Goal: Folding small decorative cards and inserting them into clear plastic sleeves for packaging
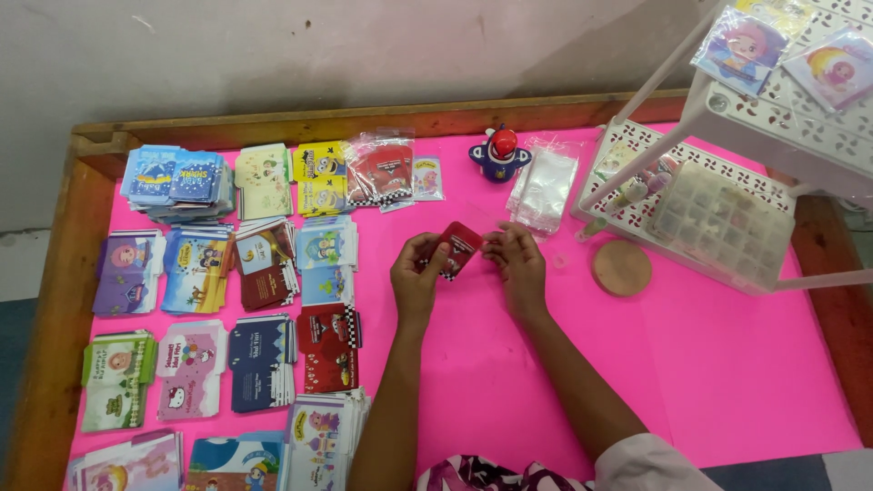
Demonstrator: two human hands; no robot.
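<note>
A small stack of red printed envelopes (pixel 457 248) is held between both hands above the pink table cover (pixel 727 364). My left hand (pixel 415 269) grips its left side with the thumb on top. My right hand (pixel 519 259) pinches its right edge. Both forearms reach in from the bottom edge of the view. Just behind my right hand lies a pile of clear plastic sleeves (pixel 543 186).
Several stacks of colourful printed envelopes (pixel 264 264) cover the left half of the table. A blue and red toy dispenser (pixel 499 152) stands at the back. A white perforated rack (pixel 727 155) holding a clear compartment box (pixel 723 223) fills the right, with a round wooden disc (pixel 622 267) beside it.
</note>
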